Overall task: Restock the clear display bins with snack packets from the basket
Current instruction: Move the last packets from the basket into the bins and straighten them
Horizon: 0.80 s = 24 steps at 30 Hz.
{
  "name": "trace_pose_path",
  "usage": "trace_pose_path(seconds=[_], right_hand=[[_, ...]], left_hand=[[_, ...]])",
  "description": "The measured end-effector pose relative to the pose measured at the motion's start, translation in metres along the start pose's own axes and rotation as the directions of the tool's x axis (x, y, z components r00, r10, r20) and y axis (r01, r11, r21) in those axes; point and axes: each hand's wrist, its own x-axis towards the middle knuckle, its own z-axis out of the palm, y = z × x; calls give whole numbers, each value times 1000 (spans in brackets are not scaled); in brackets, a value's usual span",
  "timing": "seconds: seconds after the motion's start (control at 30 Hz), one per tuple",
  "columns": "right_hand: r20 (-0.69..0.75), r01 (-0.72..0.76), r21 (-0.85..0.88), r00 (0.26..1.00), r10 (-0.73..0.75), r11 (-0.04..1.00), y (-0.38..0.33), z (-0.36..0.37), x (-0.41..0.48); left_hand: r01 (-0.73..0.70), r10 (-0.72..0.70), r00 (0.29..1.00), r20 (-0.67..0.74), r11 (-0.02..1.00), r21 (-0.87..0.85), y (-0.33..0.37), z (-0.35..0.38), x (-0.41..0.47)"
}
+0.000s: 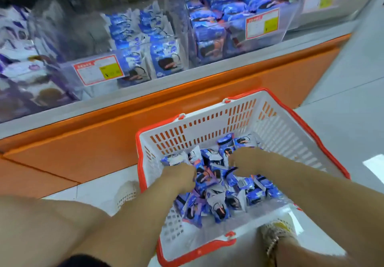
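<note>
Left hand (180,175) and right hand (245,160) are both sunk into the packets (224,192). Fingers curl under, hidden, so can't tell if either has one clamped. Pile sits directly beneath them in the basket (207,125), axes jumbled. Bins (83,28) are up and ahead, left hand nearer. Glossy crinkly foil, slotted rigid plastic, clear hard walls.

Illegible price labels (99,70) on display bins (283,23)

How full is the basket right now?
Partly full. Blue snack packets lie in a loose pile on the basket floor, well below its rim; bare floor shows at the near end.
</note>
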Motion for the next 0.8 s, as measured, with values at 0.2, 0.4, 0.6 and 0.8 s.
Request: trace_pose_path(seconds=[0.2,0.4,0.6,0.8], right_hand=[[187,-33,-50,982,42,998,1,75,31],[226,-71,-53,971,81,996,-7,105,43],[199,-61,43,979,51,997,0,75,33],[66,96,207,992,-111,974,-14,-8,-15]], left_hand=[[-23,36,991,131,994,-104,-1,43,33],[-19,31,984,176,997,-69,-2,61,41],[-21,33,992,124,995,-97,6,47,35],[-12,45,994,104,956,-294,10,28,8]])
